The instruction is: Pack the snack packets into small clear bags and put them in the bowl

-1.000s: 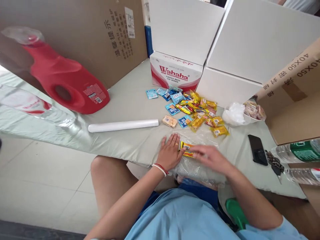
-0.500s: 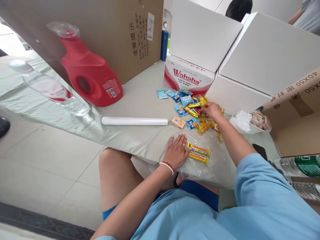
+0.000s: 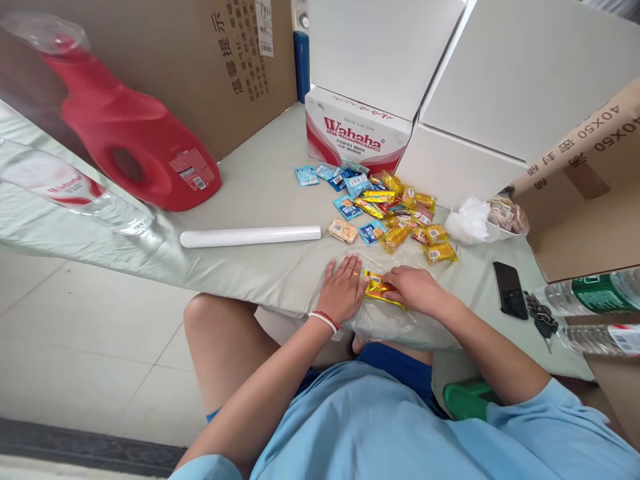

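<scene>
My left hand (image 3: 342, 289) lies flat on a clear plastic sheet (image 3: 383, 328) at the front edge of the table, its fingers stretched out. Its thumb reaches the end of the yellow-wrapped snacks. From the right, my right hand (image 3: 417, 291) has its fingers closed on a yellow snack packet (image 3: 373, 281), low over the sheet. Yellow snack bars (image 3: 395, 302) lie beneath those fingers, partly hidden. Behind both hands is a loose pile of yellow packets (image 3: 397, 233), with blue snack packets (image 3: 358, 184) at its left and a pale biscuit packet (image 3: 343, 231) in front.
A white roll (image 3: 250, 236) lies left of the pile. Further left are a red jug (image 3: 145, 150) and a water bottle (image 3: 75, 187). White boxes (image 3: 380, 53) and a Wahaba-style carton (image 3: 357, 130) stand behind. At right are a phone (image 3: 510, 290), keys (image 3: 541, 313) and bottles (image 3: 595, 293).
My right hand has come from the pile toward me, bringing a yellow packet to the bars beside my left hand. My left hand stays flat. The camera view has shifted.
</scene>
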`<state>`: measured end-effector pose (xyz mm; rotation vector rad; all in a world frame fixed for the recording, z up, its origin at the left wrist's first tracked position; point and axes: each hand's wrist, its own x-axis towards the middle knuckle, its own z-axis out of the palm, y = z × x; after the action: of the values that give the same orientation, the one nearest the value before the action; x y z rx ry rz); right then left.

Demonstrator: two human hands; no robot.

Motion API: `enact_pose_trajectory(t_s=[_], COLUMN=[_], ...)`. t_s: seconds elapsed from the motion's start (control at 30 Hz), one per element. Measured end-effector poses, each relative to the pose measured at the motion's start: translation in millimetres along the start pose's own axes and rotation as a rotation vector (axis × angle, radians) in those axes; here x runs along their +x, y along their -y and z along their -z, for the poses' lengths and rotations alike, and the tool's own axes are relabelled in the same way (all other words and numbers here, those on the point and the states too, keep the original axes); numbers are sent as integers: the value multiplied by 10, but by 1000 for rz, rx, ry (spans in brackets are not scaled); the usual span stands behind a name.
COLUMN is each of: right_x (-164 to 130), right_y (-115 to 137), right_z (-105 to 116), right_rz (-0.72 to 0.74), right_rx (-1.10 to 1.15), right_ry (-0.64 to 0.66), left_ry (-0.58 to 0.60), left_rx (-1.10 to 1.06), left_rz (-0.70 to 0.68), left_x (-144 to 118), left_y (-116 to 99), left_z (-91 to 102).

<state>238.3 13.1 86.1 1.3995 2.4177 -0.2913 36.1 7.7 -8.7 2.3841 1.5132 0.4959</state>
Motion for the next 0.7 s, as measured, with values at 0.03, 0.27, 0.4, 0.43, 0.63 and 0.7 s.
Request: enact_pose_trajectory(t_s=[0.03, 0.27, 0.4, 0.43, 0.63, 0.7], right_x=[20, 12, -20, -24, -47, -41], right_y=[5, 26, 62, 65, -18, -57], right_z=[-35, -163, -262, -279, -304, -313], right_rz=[2, 27, -37, -46, 37, 69], right_rx=[16, 121, 187, 186, 131, 113], right_ry=[-26, -130, -202, -188, -157, -161], left_ry=[2, 14, 20, 21, 38, 38], left_rx=[4, 43, 54, 59, 76, 73], left_rz=[2, 1, -8, -7, 5, 5], left_x=[0, 3, 8, 8, 10, 14], left_y=[0, -16, -22, -22, -30, -34], left_z=[2, 21, 23, 22, 21, 16])
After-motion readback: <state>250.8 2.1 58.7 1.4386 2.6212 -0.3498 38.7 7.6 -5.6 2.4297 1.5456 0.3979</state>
